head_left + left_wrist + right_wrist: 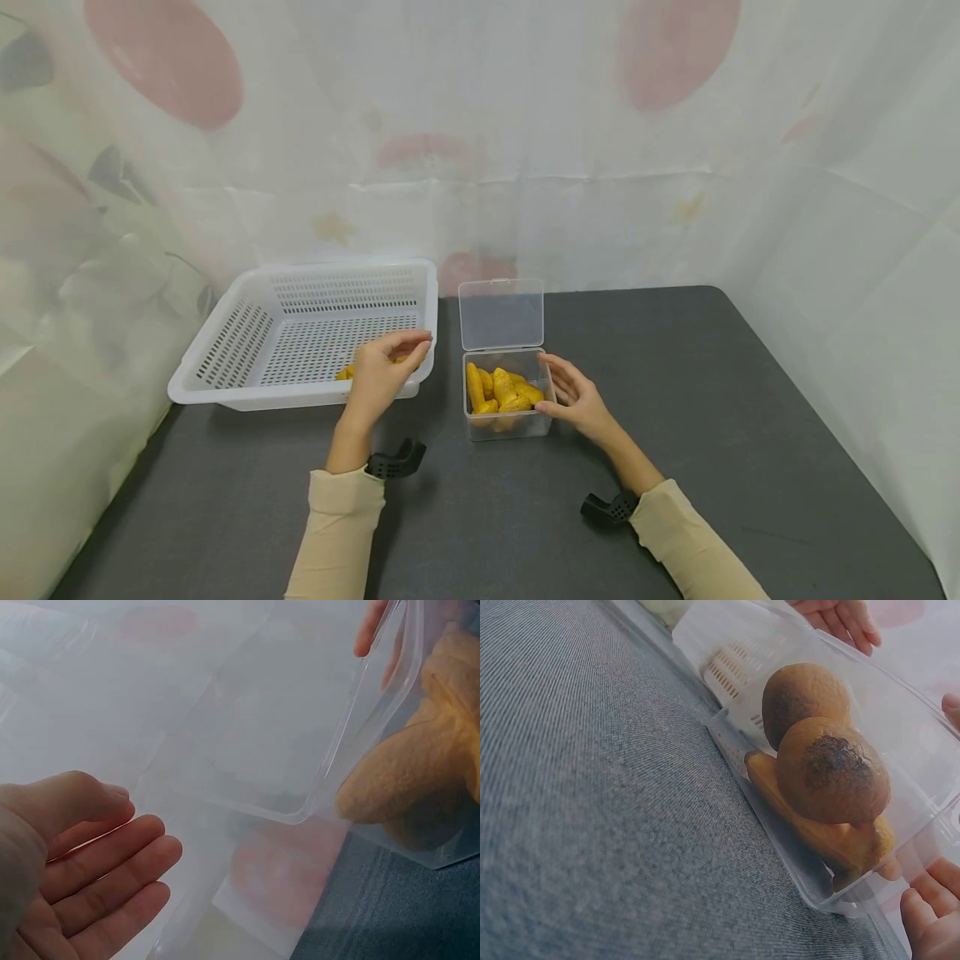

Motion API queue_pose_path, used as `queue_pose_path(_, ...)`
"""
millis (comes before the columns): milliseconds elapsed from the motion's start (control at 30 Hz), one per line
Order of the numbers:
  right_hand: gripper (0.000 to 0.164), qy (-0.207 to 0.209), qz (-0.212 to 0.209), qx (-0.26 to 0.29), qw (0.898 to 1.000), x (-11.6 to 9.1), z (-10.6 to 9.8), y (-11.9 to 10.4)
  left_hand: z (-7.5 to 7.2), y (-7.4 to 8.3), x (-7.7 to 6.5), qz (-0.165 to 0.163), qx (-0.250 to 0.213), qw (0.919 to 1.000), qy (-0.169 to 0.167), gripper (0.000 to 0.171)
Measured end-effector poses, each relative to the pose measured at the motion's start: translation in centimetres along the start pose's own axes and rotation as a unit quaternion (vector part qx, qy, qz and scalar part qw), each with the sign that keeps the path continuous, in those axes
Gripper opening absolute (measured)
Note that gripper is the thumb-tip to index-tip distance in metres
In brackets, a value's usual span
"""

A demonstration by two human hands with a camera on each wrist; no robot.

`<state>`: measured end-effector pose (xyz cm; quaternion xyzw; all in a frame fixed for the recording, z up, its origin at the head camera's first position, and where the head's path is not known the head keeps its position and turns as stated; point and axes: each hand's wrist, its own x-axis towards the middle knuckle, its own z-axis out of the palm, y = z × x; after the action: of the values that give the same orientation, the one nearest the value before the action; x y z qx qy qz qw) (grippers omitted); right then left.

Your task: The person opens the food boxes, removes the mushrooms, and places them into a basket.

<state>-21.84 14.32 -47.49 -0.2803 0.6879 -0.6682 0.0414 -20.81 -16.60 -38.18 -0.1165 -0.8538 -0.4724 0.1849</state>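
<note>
My left hand (381, 372) hovers over the right end of a white perforated plastic basket (262, 400). Its fingers are loosely bent, and nothing lies between them in the left wrist view. A few yellow pieces (345, 372) show in the basket, partly hidden behind that hand. My right hand (581, 402) grips the right side of a clear plastic box (534, 427), thumb near the front corner and fingers at the back one. Inside the box are several lumpy yellow pieces (504, 385), some long; in the right wrist view, round ones (832, 772) have dark browned patches.
The box's hinged clear lid (501, 315) stands raised at its back, beside the basket. Both rest on a dark grey cloth-covered table (480, 517). A pale patterned curtain (570, 225) hangs behind and along both sides. Black wrist mounts (397, 460) sit on both forearms.
</note>
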Motion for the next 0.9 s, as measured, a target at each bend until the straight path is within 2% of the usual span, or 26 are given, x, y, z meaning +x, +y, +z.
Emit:
queue_pose_path(200, 0.079, 0.002, 0.000, -0.007, 1.000, 0.0, 0.0, 0.0, 1.0, 0.5, -0.1, 0.013, -0.006, 0.9994, -0.032, 0.022)
queue_pose_path(333, 0.079, 0.003, 0.001, -0.004, 1.000, 0.0, 0.0, 0.0, 1.7, 0.7, -0.2, 0.027, 0.011, 0.9981, -0.054, 0.023)
queue_pose_path(633, 0.078, 0.003, -0.015, 0.007, 1.000, 0.1, 0.1, 0.0, 3.1, 1.5, -0.4, 0.073, 0.018, 0.9921, -0.101, 0.024)
queue_pose_path(733, 0.078, 0.002, -0.018, 0.005, 1.000, 0.1, 0.1, 0.0, 3.5, 1.5, -0.5, 0.070, 0.012, 0.9901, -0.122, 0.023)
queue_pose_path(900, 0.078, 0.002, -0.016, 0.006, 1.000, 0.1, 0.1, 0.0, 4.4, 1.5, -0.5, 0.064, -0.003, 0.9815, -0.181, 0.024)
